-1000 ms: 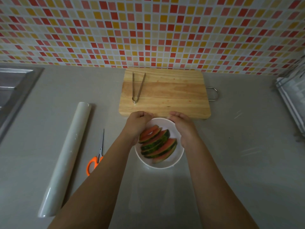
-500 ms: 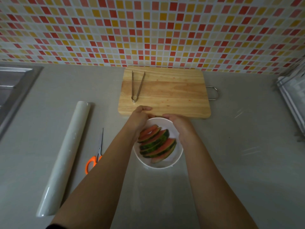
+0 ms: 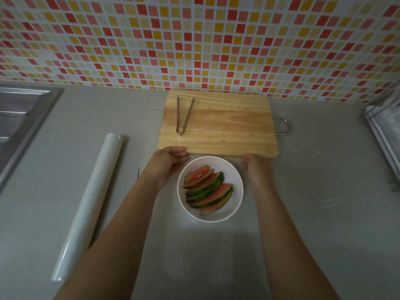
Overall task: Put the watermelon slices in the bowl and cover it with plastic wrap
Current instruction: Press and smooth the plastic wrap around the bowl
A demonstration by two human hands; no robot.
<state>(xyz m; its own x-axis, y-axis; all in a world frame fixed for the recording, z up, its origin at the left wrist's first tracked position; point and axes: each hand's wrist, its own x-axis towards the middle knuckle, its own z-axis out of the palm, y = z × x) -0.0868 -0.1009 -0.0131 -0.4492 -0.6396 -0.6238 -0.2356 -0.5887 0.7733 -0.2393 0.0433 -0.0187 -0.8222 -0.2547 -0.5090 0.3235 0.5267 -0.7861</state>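
Head camera, looking down at a grey counter (image 3: 324, 224): the white bowl (image 3: 234, 169) sits just in front of the wooden cutting board (image 3: 227, 126), and all the watermelon slices (image 3: 207, 189) visible lie inside it, overlapping in a fan. No slice shows on the board; only the metal tongs (image 3: 184, 115) rest there. So the first half of the task looks done.

The covering is under way but not finished. A loose sheet of wrap (image 3: 216, 252) shows as a faint clear rectangle on the counter between the forearms, on the near side of the bowl, and a faint film edge shows just past the far rim, between the hands. It appears to be draped over the bowl, though how tightly it sits on the rim is hard to tell.

The hands are apart, one on each side of the bowl's far edge. The left hand (image 3: 168, 163) has its fingers curled, seemingly pinching a corner of the sheet. The right hand (image 3: 257, 172) is blurred, so I cannot tell its grip.

What likely remains is pulling the film taut and pressing it down around the rim. The roll of wrap (image 3: 88, 204) lies well to the left.
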